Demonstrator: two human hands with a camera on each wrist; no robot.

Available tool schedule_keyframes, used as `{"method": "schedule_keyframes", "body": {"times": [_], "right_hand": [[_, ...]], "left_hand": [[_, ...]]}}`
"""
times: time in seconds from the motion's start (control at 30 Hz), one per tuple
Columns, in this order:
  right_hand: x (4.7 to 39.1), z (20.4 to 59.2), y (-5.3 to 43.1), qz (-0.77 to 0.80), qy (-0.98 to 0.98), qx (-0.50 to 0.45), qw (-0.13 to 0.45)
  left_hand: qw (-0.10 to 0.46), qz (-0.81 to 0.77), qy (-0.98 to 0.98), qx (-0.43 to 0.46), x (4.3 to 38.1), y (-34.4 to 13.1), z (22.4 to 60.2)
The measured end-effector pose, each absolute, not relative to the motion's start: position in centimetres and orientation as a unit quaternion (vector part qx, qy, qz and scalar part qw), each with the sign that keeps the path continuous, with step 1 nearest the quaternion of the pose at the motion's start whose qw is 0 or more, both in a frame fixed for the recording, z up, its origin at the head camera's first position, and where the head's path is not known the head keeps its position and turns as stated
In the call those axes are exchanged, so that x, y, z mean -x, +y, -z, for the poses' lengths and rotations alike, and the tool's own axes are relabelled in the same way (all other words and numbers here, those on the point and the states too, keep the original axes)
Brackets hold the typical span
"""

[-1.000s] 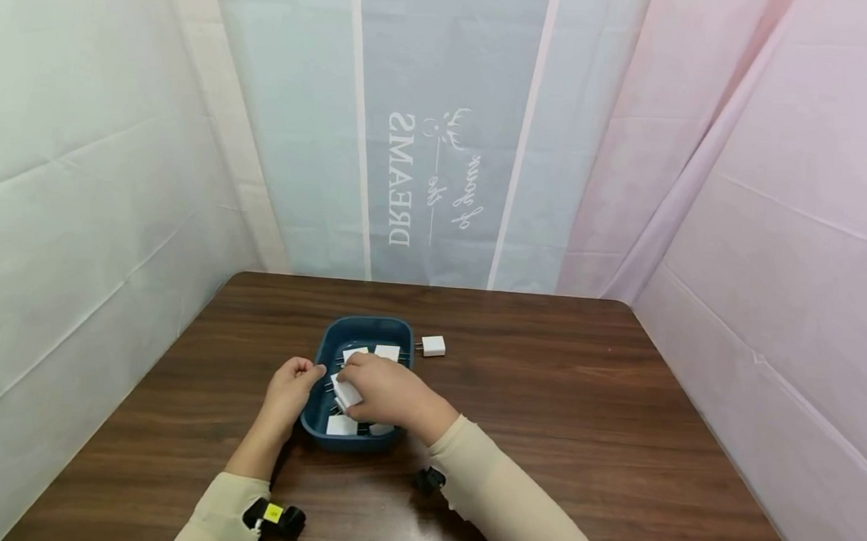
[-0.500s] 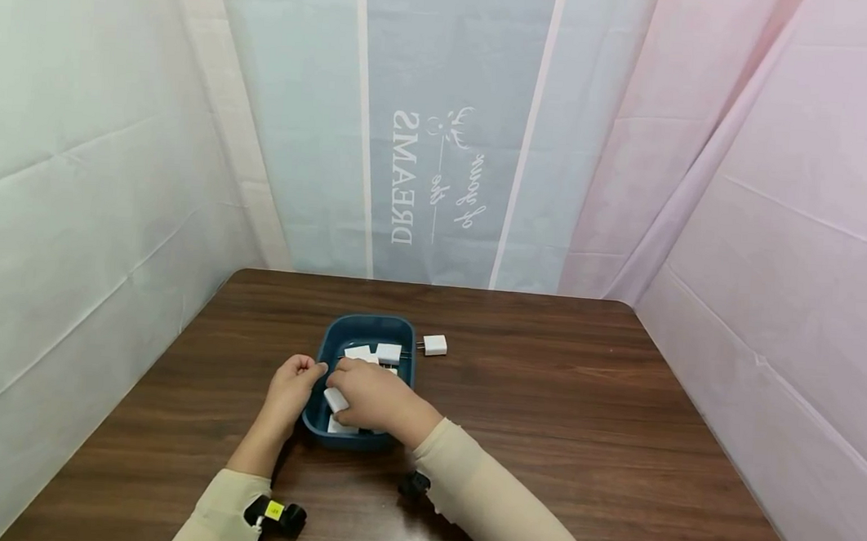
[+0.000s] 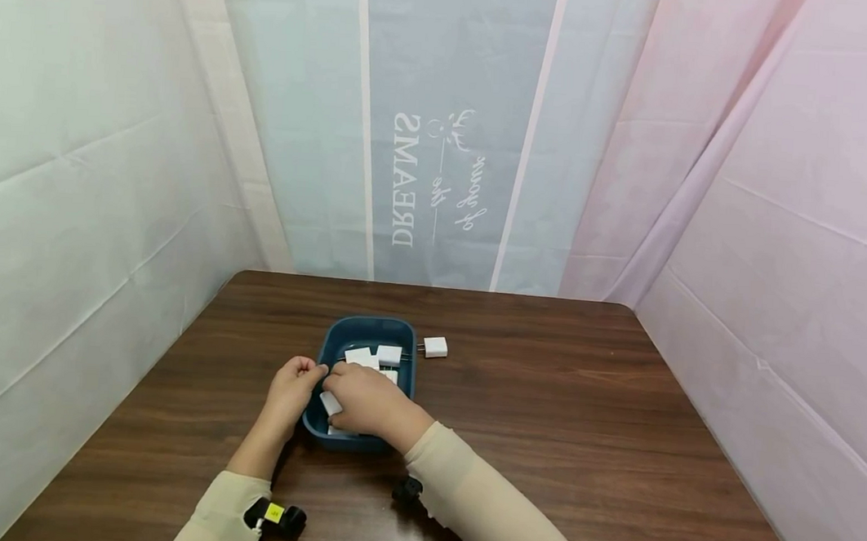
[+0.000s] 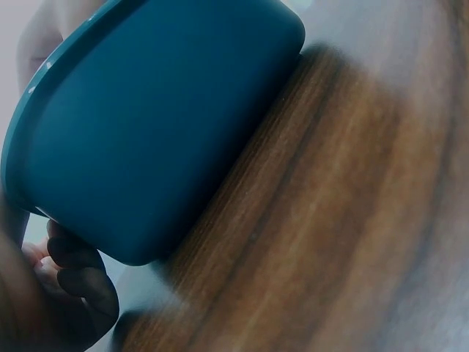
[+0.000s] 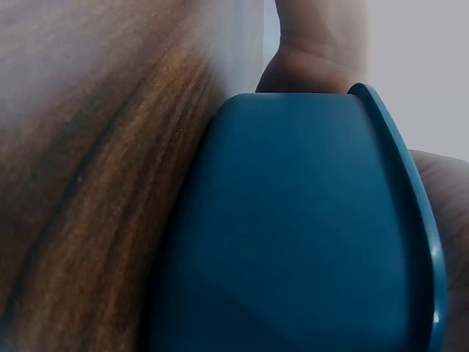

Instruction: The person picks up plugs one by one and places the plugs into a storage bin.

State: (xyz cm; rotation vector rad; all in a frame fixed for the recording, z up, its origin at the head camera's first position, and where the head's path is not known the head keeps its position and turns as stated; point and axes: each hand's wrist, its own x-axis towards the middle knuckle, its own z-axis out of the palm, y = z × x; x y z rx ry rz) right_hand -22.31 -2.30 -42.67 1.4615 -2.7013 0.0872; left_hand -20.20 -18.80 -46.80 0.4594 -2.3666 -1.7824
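Note:
A dark blue plastic bin (image 3: 308,424) stands on the table with several white plug-in chargers (image 3: 389,356) lying inside it. My left hand (image 3: 289,390) pinches the bin's left rim between thumb and curled fingers. Over the bin, my right hand (image 3: 371,400) grips a white charger (image 3: 330,402) near the left wall; its fingers hide part of the bin's contents. In the left wrist view, the left fingers (image 4: 84,282) are curled at the bin's outer wall (image 4: 146,147). The right wrist view is mostly filled by the bin's side (image 5: 293,220), with the right hand (image 5: 448,198) behind the rim.
One more white charger (image 3: 435,347) lies on the brown wooden table (image 3: 544,407), just outside the bin's right side, prongs pointing toward it. Black wrist cameras sit on both sleeves. Pale cloth curtains (image 3: 440,140) enclose the table's back and sides.
My right hand has shifted left across the bin with the charger, bringing it toward the left wall. More chargers at the bin's right now show. The left hand stays on the rim.

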Motion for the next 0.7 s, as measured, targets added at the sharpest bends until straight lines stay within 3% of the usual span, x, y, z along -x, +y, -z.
{"method": "schedule_keyframes", "body": {"times": [0.7], "right_hand": [[22.14, 42.68, -2.49, -0.033, -0.873, -0.483, 0.056]], "left_hand": [[0.075, 0.597, -0.784, -0.153, 20.25, -18.9, 46.84]]}}
